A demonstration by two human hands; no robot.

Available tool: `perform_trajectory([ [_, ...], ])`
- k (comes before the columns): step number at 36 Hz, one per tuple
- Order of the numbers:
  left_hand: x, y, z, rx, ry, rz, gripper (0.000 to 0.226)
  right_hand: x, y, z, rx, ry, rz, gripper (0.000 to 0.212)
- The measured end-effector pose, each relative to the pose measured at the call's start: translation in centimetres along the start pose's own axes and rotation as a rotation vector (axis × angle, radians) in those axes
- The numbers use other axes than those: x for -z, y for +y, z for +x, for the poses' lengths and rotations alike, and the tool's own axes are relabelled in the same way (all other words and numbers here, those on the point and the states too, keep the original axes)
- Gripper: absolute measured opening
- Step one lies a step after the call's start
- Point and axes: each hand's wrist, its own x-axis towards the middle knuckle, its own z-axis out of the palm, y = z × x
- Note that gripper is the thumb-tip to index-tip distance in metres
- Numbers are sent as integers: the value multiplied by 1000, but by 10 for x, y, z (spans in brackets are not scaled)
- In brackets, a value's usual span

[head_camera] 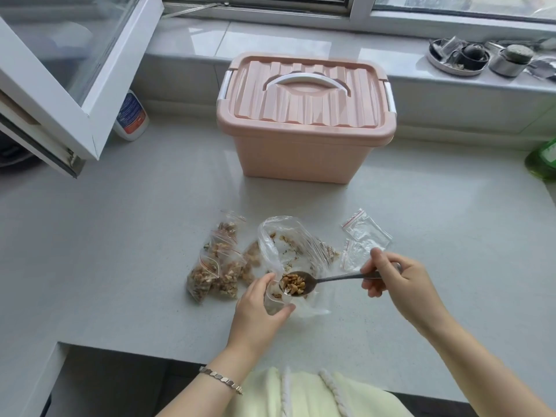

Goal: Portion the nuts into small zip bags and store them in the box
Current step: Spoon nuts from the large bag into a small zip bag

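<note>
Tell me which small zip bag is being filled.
The bag gripped by the left hand, with the loaded spoon at its mouth. Filled bags lie piled to its left; empty bags lie flat at right.

A pale grey speckled counter [120,236] runs across the view, with a raised tiled sill [195,40] along its back edge under a white window frame [361,9]. An open white-framed window sash [60,70] juts in over the counter's back left corner. Beneath it, against the step of the sill, stands a white bottle [131,115] with a blue and orange label, its top hidden by the sash. At the counter's right edge a green bottle [543,161] shows only in part. On the sill's right end sits a round metal dish [451,69] holding a dark round object [474,55]; just beside it stands a small metal cup [511,63]
</note>
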Motion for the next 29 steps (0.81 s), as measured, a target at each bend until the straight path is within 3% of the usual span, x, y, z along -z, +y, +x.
perform_trajectory([
  [5,-1,0,1,2,-13,14,63,-20,-5,-10,248,-120,-330,36],
  [9,-1,-2,0,-7,1,12,60,-29,-4,-14,582,-152,-624,56],
  [13,0,-3,-1,-10,15,-1,57,-24,-6,-15,734,-87,-647,54],
  [16,2,-3,-4,-17,22,-19,57,-15,-4,-9,712,-16,-518,52],
  [22,8,-4,-7,-31,41,-25,53,-8,19,4,358,157,-146,45],
  [26,10,-6,-8,-36,53,-32,52,-23,43,17,222,181,-142,23],
  [29,10,-6,-9,-43,48,-25,52,-39,61,28,191,144,-227,20],
])
